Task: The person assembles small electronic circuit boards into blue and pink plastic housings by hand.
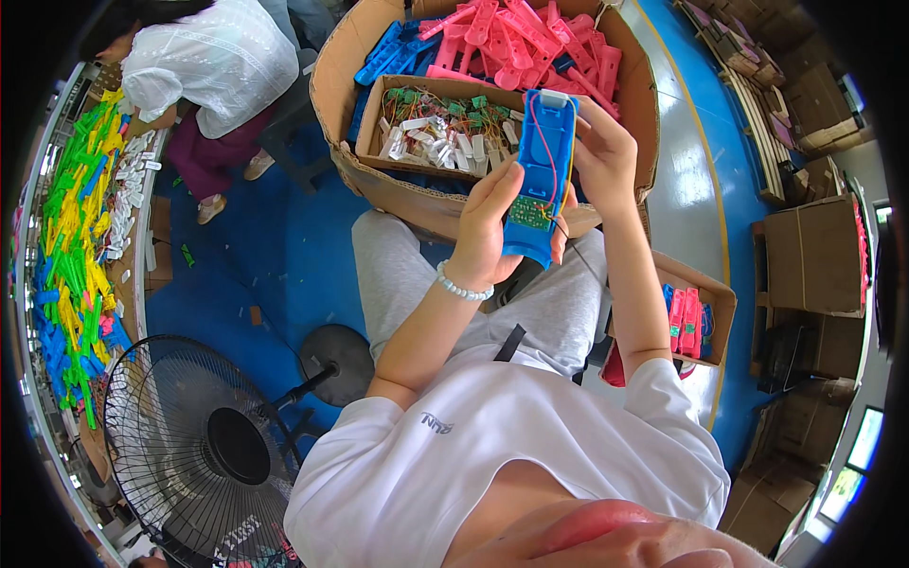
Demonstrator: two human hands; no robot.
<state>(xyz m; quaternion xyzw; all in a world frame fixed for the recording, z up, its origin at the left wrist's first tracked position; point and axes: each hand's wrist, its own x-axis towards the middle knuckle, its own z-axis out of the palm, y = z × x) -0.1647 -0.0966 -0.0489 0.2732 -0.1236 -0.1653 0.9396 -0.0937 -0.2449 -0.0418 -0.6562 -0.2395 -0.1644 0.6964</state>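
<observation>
A blue plastic casing half (pixel 541 161) is held upright in front of me, its hollow inner side showing. Near its lower end sits a green circuit board (pixel 528 213), with a red wire running up to a whitish part (pixel 549 97) at the top. My left hand (pixel 488 227) grips the lower left side, thumb along the edge. My right hand (pixel 606 151) is at the upper right, its fingers bent behind and against the casing's edge; the fingertips are partly hidden. Beyond them, a small carton (pixel 371 123) holds green boards with wires and white parts (pixel 440 142).
A large carton (pixel 331 104) with pink casings (pixel 530 43) and blue casings (pixel 393 52) stands ahead. A smaller box (pixel 724 303) of pink casings is at right. A fan (pixel 237 445) is at lower left. A person (pixel 213 66) sits by a table of colourful parts (pixel 80 246).
</observation>
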